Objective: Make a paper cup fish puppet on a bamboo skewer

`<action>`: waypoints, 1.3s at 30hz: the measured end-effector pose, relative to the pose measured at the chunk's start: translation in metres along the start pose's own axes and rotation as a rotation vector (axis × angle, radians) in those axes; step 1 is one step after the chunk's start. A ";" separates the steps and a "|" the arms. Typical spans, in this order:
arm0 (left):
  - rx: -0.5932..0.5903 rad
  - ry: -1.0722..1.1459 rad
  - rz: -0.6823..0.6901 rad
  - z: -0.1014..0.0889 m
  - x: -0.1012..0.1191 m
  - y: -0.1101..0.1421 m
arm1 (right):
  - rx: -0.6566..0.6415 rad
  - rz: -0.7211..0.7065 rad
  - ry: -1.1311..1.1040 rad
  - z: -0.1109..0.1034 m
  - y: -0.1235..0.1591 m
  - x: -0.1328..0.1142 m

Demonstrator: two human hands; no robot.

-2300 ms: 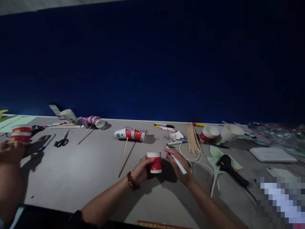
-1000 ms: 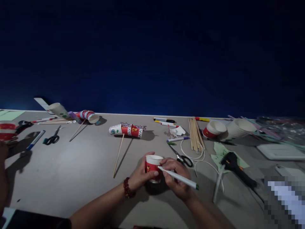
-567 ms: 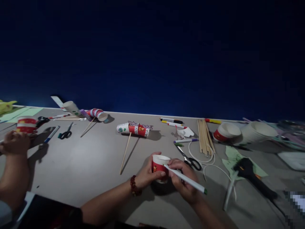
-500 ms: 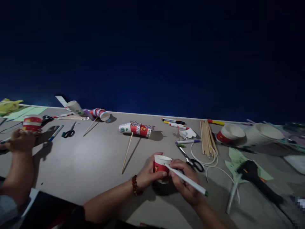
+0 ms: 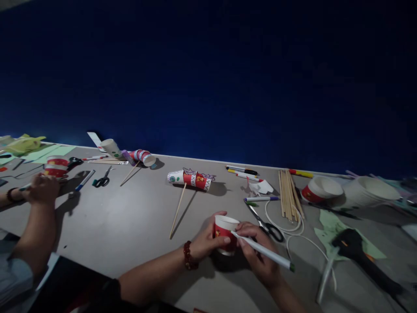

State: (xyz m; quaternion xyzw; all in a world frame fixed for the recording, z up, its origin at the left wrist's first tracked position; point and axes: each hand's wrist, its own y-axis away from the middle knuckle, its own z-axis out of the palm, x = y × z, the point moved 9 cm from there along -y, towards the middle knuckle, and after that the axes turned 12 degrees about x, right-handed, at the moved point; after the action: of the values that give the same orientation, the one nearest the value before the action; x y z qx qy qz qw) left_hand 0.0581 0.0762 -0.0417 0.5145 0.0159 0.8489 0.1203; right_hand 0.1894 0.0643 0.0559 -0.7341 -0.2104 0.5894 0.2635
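Note:
My left hand (image 5: 208,240), with a beaded bracelet at the wrist, is wrapped round a red and white paper cup (image 5: 224,237) held upright just above the table. My right hand (image 5: 259,250) grips a white marker (image 5: 270,252) with a green end, its tip against or very near the cup's red side. Beyond the cup lies a decorated paper-cup figure (image 5: 190,179) on a wooden stick (image 5: 178,211). Black-handled scissors (image 5: 269,228) rest beside my right hand, near a purple marker (image 5: 261,198).
Wooden sticks (image 5: 288,195), white cord (image 5: 302,234) and paper cups (image 5: 322,189) stand to the right, with a black glue gun (image 5: 353,250) on green paper (image 5: 329,226). At the left, another person's hand (image 5: 42,189) is by red cups (image 5: 56,166). A dark blue partition (image 5: 208,87) rises behind.
The view has shifted slightly, so everything appears a little further right. The marker tip has moved down from near the cup's rim onto its red band. Both grips are unchanged.

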 end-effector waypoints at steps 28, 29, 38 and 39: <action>0.015 -0.036 -0.014 -0.004 -0.004 0.001 | 0.053 0.017 0.000 -0.004 -0.004 -0.003; 0.009 -0.039 -0.014 -0.004 -0.004 0.001 | 0.049 0.019 0.000 -0.004 -0.004 -0.003; 0.001 -0.040 -0.017 0.000 -0.001 0.001 | 0.026 0.010 -0.013 -0.001 -0.002 -0.001; 0.003 -0.041 -0.013 0.000 -0.001 0.001 | 0.024 0.006 -0.015 -0.001 -0.001 -0.001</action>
State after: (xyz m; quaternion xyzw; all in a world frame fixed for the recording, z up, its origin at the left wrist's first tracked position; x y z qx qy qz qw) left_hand 0.0586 0.0753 -0.0426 0.5321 0.0181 0.8372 0.1254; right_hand 0.1903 0.0647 0.0576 -0.7273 -0.2030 0.5980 0.2688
